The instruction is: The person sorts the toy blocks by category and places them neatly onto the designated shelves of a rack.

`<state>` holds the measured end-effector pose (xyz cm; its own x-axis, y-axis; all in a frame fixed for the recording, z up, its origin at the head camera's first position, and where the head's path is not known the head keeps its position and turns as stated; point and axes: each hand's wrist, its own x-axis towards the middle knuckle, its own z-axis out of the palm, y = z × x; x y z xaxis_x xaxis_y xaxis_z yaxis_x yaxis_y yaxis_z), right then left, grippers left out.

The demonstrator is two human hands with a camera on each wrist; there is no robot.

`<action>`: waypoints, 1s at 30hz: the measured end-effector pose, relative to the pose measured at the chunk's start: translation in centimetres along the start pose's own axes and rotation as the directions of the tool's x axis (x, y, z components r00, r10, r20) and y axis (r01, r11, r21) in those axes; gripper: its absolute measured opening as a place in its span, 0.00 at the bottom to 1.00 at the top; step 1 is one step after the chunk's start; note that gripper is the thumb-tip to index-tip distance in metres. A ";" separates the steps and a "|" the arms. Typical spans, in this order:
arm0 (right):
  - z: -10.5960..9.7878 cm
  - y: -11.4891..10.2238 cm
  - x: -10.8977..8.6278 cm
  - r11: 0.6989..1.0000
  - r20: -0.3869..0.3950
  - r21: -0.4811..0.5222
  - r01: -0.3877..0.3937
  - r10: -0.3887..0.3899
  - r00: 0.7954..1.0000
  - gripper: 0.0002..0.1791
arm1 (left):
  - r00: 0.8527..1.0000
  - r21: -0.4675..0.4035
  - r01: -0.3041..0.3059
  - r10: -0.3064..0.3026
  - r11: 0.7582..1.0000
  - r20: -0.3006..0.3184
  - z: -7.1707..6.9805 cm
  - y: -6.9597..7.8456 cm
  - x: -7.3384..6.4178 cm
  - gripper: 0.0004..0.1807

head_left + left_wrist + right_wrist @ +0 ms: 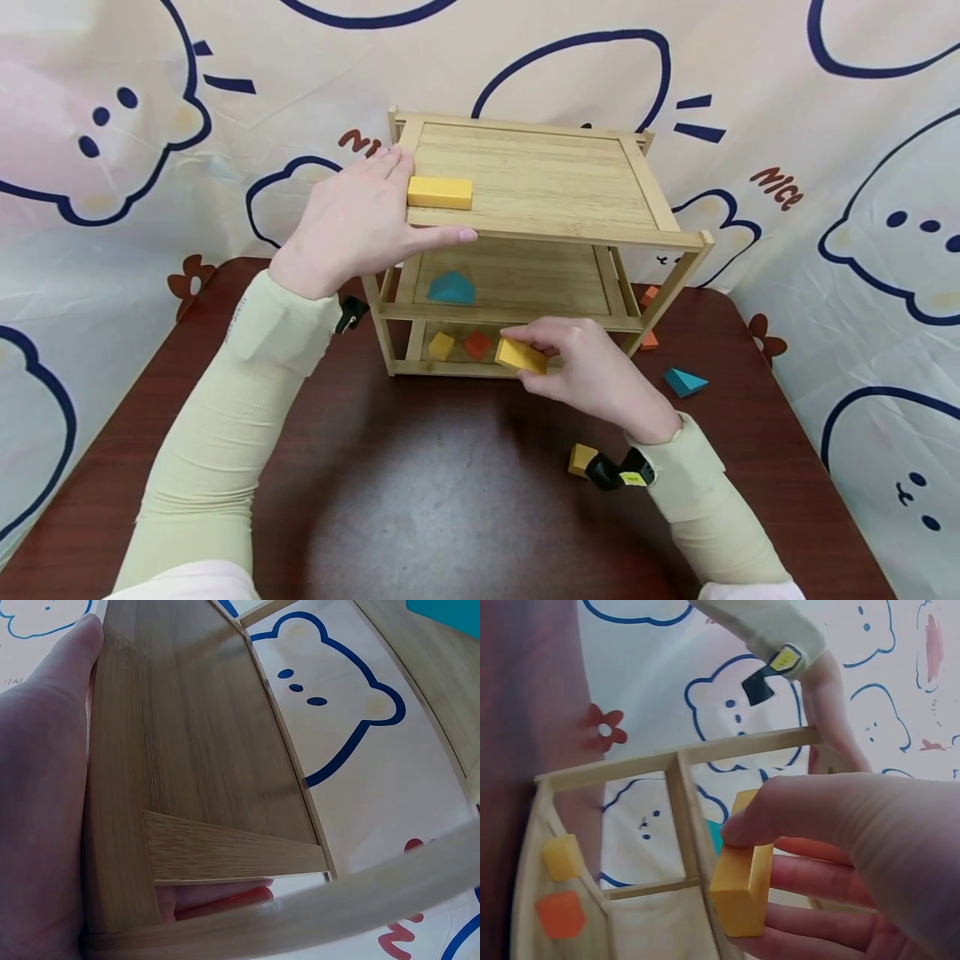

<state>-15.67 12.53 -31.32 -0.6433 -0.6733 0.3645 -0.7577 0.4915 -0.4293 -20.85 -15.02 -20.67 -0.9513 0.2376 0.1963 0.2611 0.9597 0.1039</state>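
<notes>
My right hand (588,367) pinches a yellow rectangular block (521,357) between thumb and fingers, in front of the lower part of a wooden shelf rack (540,175). The right wrist view shows the thumb on one side of this block (742,877) and the fingers on the other. My left hand (360,217) rests on the rack's top left corner, fingers straight and thumb stretched along the front rail. Beside those fingers another yellow block (440,192) lies on the top board. From below, the left wrist view shows the thumb (64,667) against the rail.
A blue block (452,287) lies on the middle shelf; a yellow block (441,346) and an orange block (477,345) sit on the bottom one. On the dark table (420,483) are a blue triangular block (685,382), a yellow block (582,459) and orange blocks (648,340).
</notes>
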 end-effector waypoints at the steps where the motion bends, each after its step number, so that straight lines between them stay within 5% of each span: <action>1: -0.2 -0.1 0.1 1.000 -0.006 0.001 0.005 -0.005 1.000 0.24 | 1.000 0.000 0.000 0.000 1.000 0.000 0.0 0.0 0.0 0.69; 30: -7.4 -3.6 2.4 0.982 -0.185 -0.142 0.123 -0.148 0.972 0.24 | 1.000 -0.005 -0.005 0.005 1.000 0.008 -0.2 0.0 -0.1 0.68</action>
<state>-15.24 13.22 -22.82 -0.5331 -0.6248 0.5704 -0.8388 0.4785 -0.2598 -20.69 -15.10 -20.51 -0.9513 0.2435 0.1889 0.2665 0.9578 0.1079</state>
